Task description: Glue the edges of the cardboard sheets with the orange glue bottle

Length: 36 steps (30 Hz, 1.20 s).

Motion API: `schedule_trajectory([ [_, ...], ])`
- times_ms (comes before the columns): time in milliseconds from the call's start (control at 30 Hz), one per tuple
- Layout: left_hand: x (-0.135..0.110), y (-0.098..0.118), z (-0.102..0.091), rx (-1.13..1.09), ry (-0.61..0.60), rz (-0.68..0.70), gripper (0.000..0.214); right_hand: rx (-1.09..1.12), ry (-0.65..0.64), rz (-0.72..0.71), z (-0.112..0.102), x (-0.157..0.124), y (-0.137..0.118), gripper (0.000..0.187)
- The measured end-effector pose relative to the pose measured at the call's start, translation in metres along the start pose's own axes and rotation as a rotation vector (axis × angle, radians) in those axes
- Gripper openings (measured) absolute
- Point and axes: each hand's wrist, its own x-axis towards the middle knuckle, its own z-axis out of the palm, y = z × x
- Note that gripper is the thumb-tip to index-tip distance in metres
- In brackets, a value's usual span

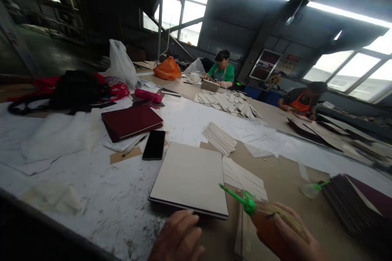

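Note:
My right hand is wrapped round a squeeze bottle with a green nozzle and amber contents. Its tip points up and left, above the right edge of a pale square board. This board has a dark underside and lies flat on the table. Just in front of the board's near edge is my left hand, fingers loosely bent and apart, holding nothing. I cannot tell whether its fingertips touch the edge. Pale cut pieces lie right of the board, and a strip stack is partly hidden by the bottle.
A phone and maroon folders lie to the left. A stack of dark boards stands at right beside a second green-capped bottle. Pale strips lie beyond the board. Two people work across the table.

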Motion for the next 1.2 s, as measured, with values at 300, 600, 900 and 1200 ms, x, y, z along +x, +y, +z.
schedule_trajectory([
  [300,-0.021,-0.077,-0.051,0.172,-0.072,-0.215,0.027,-0.498,-0.21,-0.324,0.139,0.035,-0.025,0.055],
  [600,-0.02,-0.069,-0.044,-0.043,0.059,-0.366,0.027,-0.632,-0.276,-0.429,0.176,0.057,-0.019,0.053],
  [900,-0.018,-0.069,-0.044,-0.096,0.116,-0.4,0.027,-0.672,-0.276,-0.489,0.183,0.058,-0.018,0.05],
  [1200,-0.019,-0.076,-0.055,-0.1,-0.002,-0.334,0.025,-0.774,-0.349,-0.562,0.176,0.048,-0.022,0.045],
])
